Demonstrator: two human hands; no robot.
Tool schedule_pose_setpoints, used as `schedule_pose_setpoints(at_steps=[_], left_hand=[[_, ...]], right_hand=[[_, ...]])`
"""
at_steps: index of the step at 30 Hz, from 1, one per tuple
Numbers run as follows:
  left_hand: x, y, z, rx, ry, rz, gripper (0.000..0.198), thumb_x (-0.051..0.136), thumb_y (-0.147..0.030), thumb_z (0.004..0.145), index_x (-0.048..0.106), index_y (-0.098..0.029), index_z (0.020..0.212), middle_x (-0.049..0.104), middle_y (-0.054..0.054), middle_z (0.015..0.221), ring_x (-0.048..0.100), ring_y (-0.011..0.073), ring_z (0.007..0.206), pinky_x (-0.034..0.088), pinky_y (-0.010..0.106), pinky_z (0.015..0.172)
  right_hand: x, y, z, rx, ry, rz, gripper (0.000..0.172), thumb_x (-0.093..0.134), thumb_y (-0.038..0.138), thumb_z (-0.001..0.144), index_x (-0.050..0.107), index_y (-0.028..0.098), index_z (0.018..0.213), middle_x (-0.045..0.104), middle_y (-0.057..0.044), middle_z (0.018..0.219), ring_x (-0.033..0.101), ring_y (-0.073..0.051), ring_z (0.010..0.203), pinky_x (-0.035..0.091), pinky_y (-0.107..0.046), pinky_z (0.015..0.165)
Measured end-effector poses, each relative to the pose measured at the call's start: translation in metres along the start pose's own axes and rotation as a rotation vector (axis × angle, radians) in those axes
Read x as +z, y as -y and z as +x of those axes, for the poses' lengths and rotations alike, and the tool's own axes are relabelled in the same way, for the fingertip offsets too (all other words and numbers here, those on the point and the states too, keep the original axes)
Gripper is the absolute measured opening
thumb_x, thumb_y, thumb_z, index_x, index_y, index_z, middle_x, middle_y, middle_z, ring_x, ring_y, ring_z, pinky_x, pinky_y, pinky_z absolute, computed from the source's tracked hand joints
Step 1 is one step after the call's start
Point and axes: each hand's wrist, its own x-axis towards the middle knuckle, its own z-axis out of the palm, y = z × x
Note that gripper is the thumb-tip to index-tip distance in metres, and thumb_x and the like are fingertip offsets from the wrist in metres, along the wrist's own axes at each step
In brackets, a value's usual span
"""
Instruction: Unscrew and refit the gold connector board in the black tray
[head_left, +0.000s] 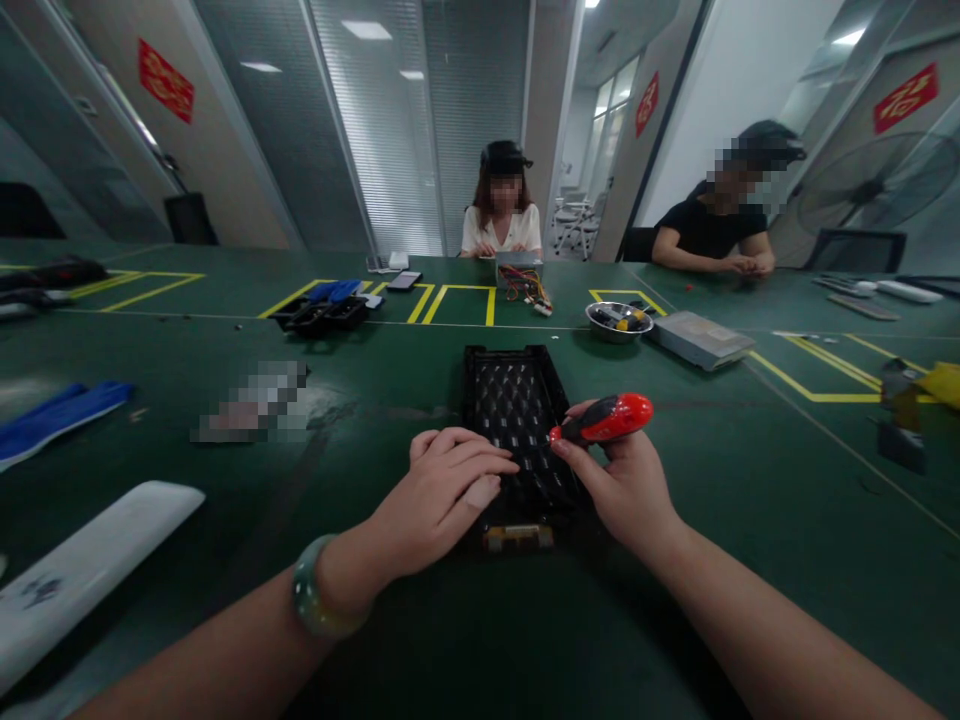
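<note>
A black plastic tray-like housing [517,395], its inside covered with rows of slanted ridges, lies on the green table between my hands. My left hand [454,485] rests over its left edge, fingers stretched out with the tips above the ridges. In my right hand [634,485] is a red and black screwdriver [607,418], gripped near its collar with the handle's butt pointing right. Its shaft is hardly visible against the dark housing. Just below the housing's near end lies a small amber-coloured part [517,538].
At left lie a long white object [97,560] and a blue glove [67,415]. Further back are a black tray with blue items [322,305], a metal bowl [619,322] and a grey box [701,340]. Two people sit across the table, one behind a box with coloured wires [517,275].
</note>
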Motion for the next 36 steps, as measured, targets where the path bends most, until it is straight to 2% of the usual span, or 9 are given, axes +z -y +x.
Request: schedule_pose_setpoints(at_steps=[5,8,12,17,24,31,36], left_hand=[[0.008,0.007,0.000,-0.073,-0.096,0.007,0.031,0.040,-0.032,0.102,0.062,-0.028,0.124,0.066,0.002,0.123,0.049,0.0240,0.118,0.027,0.045,0.098],[0.015,0.015,0.001,-0.110,-0.138,0.042,0.029,0.049,-0.033,0.098,0.060,-0.028,0.123,0.067,0.002,0.121,0.051,0.0246,0.116,0.027,0.046,0.098],[0.018,0.021,0.002,-0.144,-0.142,0.047,0.028,0.055,-0.033,0.095,0.060,-0.028,0.122,0.067,0.002,0.118,0.053,0.0249,0.114,0.028,0.046,0.098],[0.018,0.022,0.003,-0.179,-0.120,-0.017,0.031,0.064,-0.041,0.091,0.061,-0.029,0.119,0.066,0.001,0.117,0.054,0.0243,0.113,0.025,0.047,0.102],[0.021,0.021,0.003,-0.196,-0.143,-0.061,0.022,0.070,-0.034,0.087,0.063,-0.030,0.108,0.070,-0.004,0.108,0.060,0.0195,0.104,0.025,0.041,0.100],[0.022,0.021,0.003,-0.189,-0.147,-0.060,0.011,0.063,-0.032,0.092,0.064,-0.028,0.102,0.071,-0.004,0.102,0.061,0.0195,0.098,0.028,0.041,0.097],[0.022,0.025,0.004,-0.197,-0.153,-0.055,0.012,0.060,-0.031,0.093,0.065,-0.028,0.104,0.072,-0.003,0.105,0.062,0.0192,0.099,0.029,0.041,0.098]], right_hand=[[0.001,0.000,0.001,0.022,0.008,0.008,0.029,0.077,0.036,0.082,0.063,0.021,0.103,0.068,-0.006,0.101,0.065,-0.024,0.093,0.051,-0.044,0.088],[0.001,0.002,0.002,0.092,-0.068,0.140,0.032,0.079,0.038,0.079,0.063,0.021,0.101,0.069,-0.004,0.096,0.067,-0.023,0.086,0.053,-0.042,0.081],[0.000,0.005,0.005,0.208,-0.170,0.312,0.036,0.082,0.041,0.076,0.061,0.022,0.100,0.069,-0.001,0.081,0.066,-0.020,0.069,0.054,-0.037,0.069],[0.000,0.001,0.010,0.255,-0.184,0.433,0.037,0.082,0.043,0.077,0.059,0.022,0.098,0.066,0.002,0.073,0.063,-0.017,0.063,0.053,-0.035,0.064],[0.004,-0.001,0.008,0.280,-0.177,0.516,0.034,0.082,0.040,0.078,0.061,0.023,0.098,0.066,0.003,0.072,0.061,-0.014,0.062,0.051,-0.031,0.063],[0.003,0.007,0.007,0.253,-0.175,0.513,0.032,0.082,0.036,0.077,0.060,0.022,0.095,0.067,0.003,0.074,0.062,-0.013,0.061,0.052,-0.029,0.061],[0.001,0.006,0.007,0.196,-0.239,0.510,0.030,0.081,0.034,0.078,0.060,0.022,0.095,0.066,0.003,0.074,0.061,-0.012,0.059,0.052,-0.030,0.060]])
